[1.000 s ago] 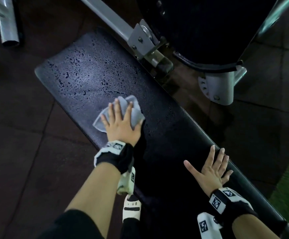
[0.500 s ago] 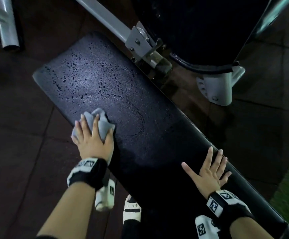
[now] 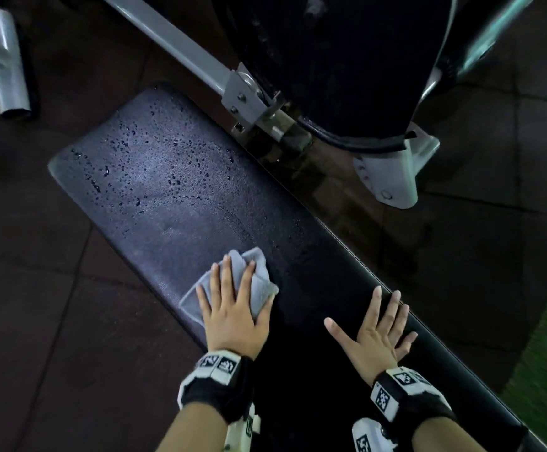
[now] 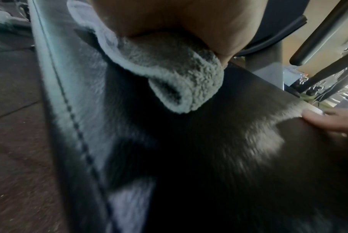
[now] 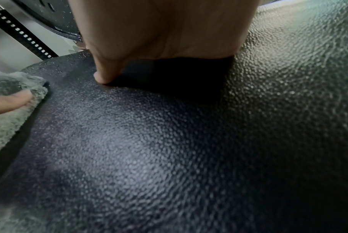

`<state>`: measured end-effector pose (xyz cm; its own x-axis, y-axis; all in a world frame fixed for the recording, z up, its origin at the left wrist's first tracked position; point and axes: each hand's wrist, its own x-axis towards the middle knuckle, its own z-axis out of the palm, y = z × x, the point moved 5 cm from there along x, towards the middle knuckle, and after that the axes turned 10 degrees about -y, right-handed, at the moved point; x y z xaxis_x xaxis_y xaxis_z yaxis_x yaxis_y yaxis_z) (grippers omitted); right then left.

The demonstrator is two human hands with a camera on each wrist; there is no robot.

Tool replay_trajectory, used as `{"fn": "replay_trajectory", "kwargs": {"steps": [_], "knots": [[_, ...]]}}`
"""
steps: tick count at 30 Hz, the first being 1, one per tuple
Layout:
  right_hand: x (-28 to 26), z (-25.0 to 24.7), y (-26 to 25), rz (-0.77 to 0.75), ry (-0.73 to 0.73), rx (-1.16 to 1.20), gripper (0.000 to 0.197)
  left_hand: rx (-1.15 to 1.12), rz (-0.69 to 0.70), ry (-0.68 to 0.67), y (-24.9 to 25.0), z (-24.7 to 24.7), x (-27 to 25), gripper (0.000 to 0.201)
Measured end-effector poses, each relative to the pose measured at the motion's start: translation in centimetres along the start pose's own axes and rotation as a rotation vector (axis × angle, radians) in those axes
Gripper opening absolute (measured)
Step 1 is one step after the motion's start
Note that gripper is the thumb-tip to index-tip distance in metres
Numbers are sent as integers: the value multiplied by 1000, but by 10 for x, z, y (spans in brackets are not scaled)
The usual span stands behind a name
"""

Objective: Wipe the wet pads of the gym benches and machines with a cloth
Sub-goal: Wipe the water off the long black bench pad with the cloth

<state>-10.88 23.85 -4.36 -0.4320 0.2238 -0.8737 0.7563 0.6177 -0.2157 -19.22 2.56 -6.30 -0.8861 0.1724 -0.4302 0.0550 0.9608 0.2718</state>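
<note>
A long black textured vinyl bench pad carries a crumpled grey terry cloth under the left hand's straight fingers; water droplets bead beyond those fingertips. The right hand lies flat, fingers spread, just beside the cloth.

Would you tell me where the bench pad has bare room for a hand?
Bare: the droplet-covered stretch of the bench pad beyond the cloth, and the strip between left hand and right hand. Crowded: the near end, under both hands.
</note>
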Motion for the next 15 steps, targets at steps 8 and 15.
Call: {"fn": "replay_trajectory", "kwargs": {"steps": [8,15], "knots": [[2,-1,3,-16,23,-14,109,-25,-76,-62,1,6,-3,71],[9,3,8,-8,90,-7,113,-183,-61,-77,2,-10,-7,83]]}}
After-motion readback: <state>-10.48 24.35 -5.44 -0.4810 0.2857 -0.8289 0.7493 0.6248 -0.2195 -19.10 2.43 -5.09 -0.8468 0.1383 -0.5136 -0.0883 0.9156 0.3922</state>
